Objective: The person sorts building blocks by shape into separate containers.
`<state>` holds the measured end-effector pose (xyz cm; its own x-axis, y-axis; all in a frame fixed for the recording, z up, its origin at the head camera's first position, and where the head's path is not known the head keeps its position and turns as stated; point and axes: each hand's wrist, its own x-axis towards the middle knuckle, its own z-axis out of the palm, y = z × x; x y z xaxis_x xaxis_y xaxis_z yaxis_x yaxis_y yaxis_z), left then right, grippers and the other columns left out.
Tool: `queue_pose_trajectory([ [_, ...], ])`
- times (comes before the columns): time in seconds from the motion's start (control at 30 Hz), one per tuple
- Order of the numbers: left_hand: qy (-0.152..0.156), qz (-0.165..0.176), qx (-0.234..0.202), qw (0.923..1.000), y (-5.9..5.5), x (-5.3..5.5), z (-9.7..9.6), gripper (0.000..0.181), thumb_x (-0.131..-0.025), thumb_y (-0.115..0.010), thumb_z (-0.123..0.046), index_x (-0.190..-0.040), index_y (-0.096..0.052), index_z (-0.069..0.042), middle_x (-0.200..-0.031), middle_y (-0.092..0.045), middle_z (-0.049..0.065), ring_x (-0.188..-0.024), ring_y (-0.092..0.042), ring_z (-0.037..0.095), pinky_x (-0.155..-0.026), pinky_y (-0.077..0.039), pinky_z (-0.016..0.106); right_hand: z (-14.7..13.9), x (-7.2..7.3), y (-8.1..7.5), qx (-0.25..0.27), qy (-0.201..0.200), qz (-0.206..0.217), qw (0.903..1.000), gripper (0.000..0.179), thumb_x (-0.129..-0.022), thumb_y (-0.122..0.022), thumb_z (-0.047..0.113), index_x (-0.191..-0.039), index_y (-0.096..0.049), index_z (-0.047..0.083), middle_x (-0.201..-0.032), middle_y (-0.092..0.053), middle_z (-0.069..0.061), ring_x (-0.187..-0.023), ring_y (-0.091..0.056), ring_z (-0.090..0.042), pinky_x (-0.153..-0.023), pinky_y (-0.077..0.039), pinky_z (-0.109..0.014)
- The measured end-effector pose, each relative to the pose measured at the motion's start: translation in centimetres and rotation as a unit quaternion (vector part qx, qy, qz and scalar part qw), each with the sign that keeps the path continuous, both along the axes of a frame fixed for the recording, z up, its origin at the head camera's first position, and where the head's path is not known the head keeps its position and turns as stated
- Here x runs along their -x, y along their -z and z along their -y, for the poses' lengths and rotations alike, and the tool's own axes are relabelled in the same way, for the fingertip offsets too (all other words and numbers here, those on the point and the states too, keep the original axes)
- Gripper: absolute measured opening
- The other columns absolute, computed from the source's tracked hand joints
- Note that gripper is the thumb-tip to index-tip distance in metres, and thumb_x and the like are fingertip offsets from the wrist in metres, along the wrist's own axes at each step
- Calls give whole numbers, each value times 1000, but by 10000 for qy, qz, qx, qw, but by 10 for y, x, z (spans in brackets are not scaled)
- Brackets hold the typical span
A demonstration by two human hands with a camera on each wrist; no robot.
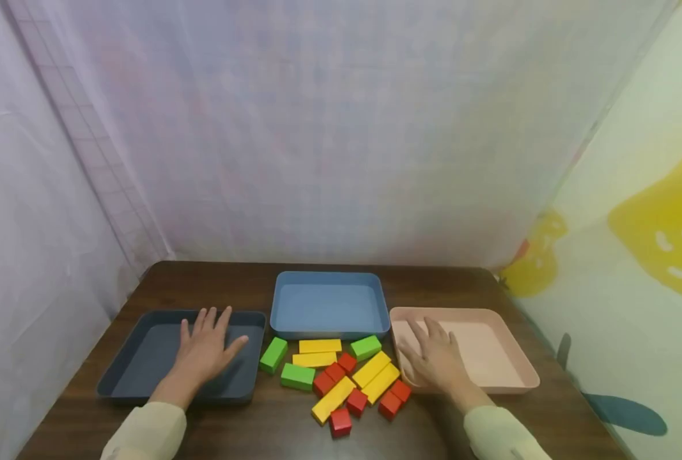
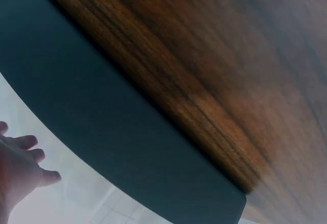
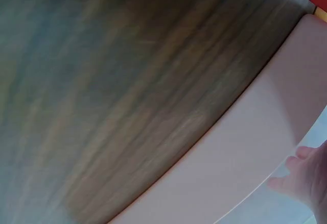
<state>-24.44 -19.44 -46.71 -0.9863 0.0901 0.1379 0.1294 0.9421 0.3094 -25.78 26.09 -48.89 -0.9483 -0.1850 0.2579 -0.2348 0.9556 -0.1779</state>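
Observation:
My left hand (image 1: 204,348) is spread with straight fingers over the dark grey tray (image 1: 139,358), holding nothing. On the other side, my right hand (image 1: 437,358) hangs over the left part of the pink tray (image 1: 490,351), its fingers extended and nothing in them. Between the two trays lies a loose group of blocks: green blocks (image 1: 297,377), long yellow blocks (image 1: 332,400) and small red cubes (image 1: 341,422). In the left wrist view the left hand (image 2: 20,168) shows beyond the dark tray's wall; the right wrist view shows the right hand (image 3: 306,178) past the pink wall.
A blue tray (image 1: 329,303) stands behind the blocks at the middle of the brown wooden table (image 1: 214,434). A pale curtain (image 1: 329,140) hangs behind the table, and a wall with yellow fruit prints (image 1: 674,223) rises on the right.

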Motion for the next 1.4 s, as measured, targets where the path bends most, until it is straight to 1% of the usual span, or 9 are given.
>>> queue_pose_trajectory([
  [0.07, 19, -32, -12, 10000, -1, -2, 2, 80, -97, -58, -50, -154, -31, 0, -153, -26, 35, -143, -16, 52, -109, -5, 73, -3, -2, 1, -64, -175, -156, 9997, 65, -97, -57, 47, -148, -47, 10, -148, -41, -28, -136, -36, -46, -107, -23, -72],
  [0.17, 44, 22, 20, 10000, 1, -6, 4, 80, -97, -57, -51, -154, -32, -1, -153, -26, 35, -142, -18, 52, -109, -6, 74, -7, -5, 3, 37, -563, -233, 9981, 63, -94, -62, 45, -145, -52, 10, -146, -44, -27, -134, -41, -45, -107, -26, -70],
  [0.27, 61, 107, -22, 9999, 1, -11, 7, 80, -97, -57, -51, -154, -31, -2, -154, -25, 34, -142, -17, 53, -108, -6, 74, -10, -9, 4, 197, -942, -133, 9953, 61, -93, -64, 45, -144, -54, 13, -146, -46, -24, -134, -42, -43, -108, -25, -69],
  [0.4, 99, 179, -109, 9997, 0, -17, 6, 79, -97, -58, -50, -154, -32, -2, -154, -25, 34, -142, -17, 53, -109, -6, 74, -13, -11, 5, 381, -1191, -34, 9921, 58, -94, -62, 47, -142, -56, 15, -147, -46, -21, -135, -42, -39, -109, -22, -69],
  [0.63, 324, 127, -168, 9993, 0, -23, -4, 75, -97, -58, -49, -153, -36, -3, -153, -30, 32, -143, -19, 51, -109, -9, 73, -18, -12, 6, 399, -1314, -50, 9905, 55, -94, -61, 46, -139, -59, 15, -146, -48, -20, -133, -46, -39, -108, -24, -70],
  [0.77, 444, 8, -212, 9988, -1, -26, -14, 72, -97, -59, -47, -152, -38, -5, -153, -31, 31, -143, -21, 49, -109, -11, 72, -17, -11, 6, 351, -1420, -32, 9892, 54, -93, -61, 45, -139, -60, 15, -146, -48, -19, -132, -46, -39, -108, -24, -70],
  [0.97, 616, -126, -258, 9977, -3, -28, -31, 70, -97, -61, -46, -151, -41, -7, -154, -33, 28, -144, -22, 47, -111, -13, 70, -15, -9, 8, 505, -1586, 104, 9860, 47, -95, -61, 40, -134, -63, 16, -146, -48, -20, -132, -47, -39, -108, -22, -71],
  [1.23, 757, -358, -221, 9962, -3, -28, -44, 67, -96, -63, -44, -149, -45, -8, -154, -34, 26, -144, -25, 45, -112, -15, 68, -16, -9, 12, 722, -1715, -109, 9825, 43, -94, -62, 35, -130, -66, 13, -142, -51, -22, -128, -50, -42, -105, -25, -72],
  [1.4, 783, -344, -103, 9963, -1, -26, -51, 63, -96, -64, -44, -146, -49, -10, -154, -34, 25, -144, -25, 43, -112, -16, 67, -18, -11, 15, 839, -1620, -129, 9831, 42, -94, -64, 33, -130, -66, 14, -141, -52, -22, -127, -51, -42, -105, -26, -72],
])
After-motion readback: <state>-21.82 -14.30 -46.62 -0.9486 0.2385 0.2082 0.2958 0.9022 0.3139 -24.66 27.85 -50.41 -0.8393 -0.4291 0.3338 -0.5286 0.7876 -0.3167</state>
